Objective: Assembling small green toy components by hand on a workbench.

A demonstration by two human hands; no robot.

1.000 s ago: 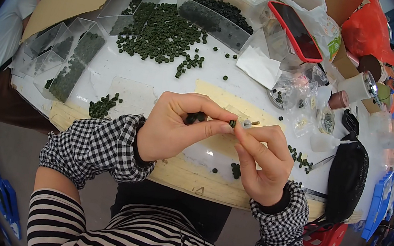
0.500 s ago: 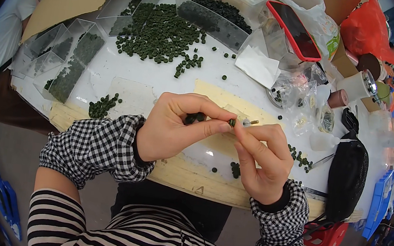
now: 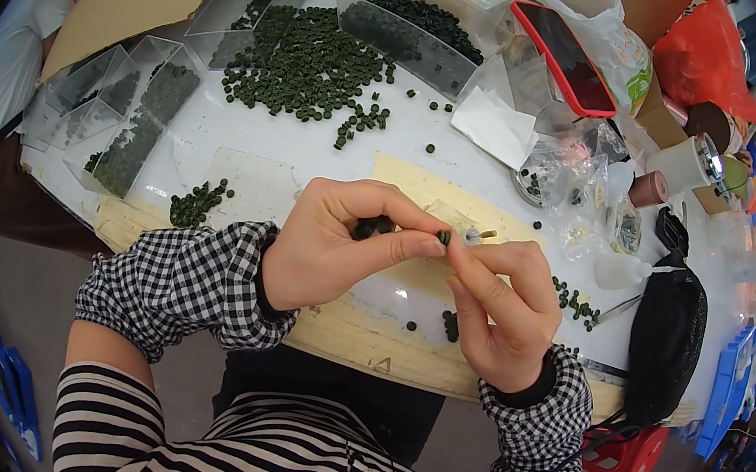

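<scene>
Over the near part of the white table, my left hand [image 3: 329, 239] pinches a small dark green ring-like part [image 3: 443, 238] between thumb and forefinger. More dark pieces [image 3: 373, 227] show inside the curl of that hand. My right hand [image 3: 508, 307] is closed in a pinch, its fingertips close beside the green part; anything thin or tiny between them is too small to make out. Behind the fingertips lies a small clear piece with a brass-coloured stub [image 3: 486, 235], partly hidden. Several similar green parts [image 3: 197, 203] lie in a little cluster left of my left hand.
A large heap of green parts [image 3: 309, 72] spreads at the back left, beside clear trays [image 3: 147, 126]. A clear box of darker parts [image 3: 415, 38], a red-cased phone [image 3: 567, 60] and a white tissue [image 3: 495, 127] stand behind. Tweezers [image 3: 617, 310] and a black mesh pouch [image 3: 668, 335] lie right.
My right fingertips have shifted very slightly against the green part, and the part has turned a little. My left hand stays almost still.
</scene>
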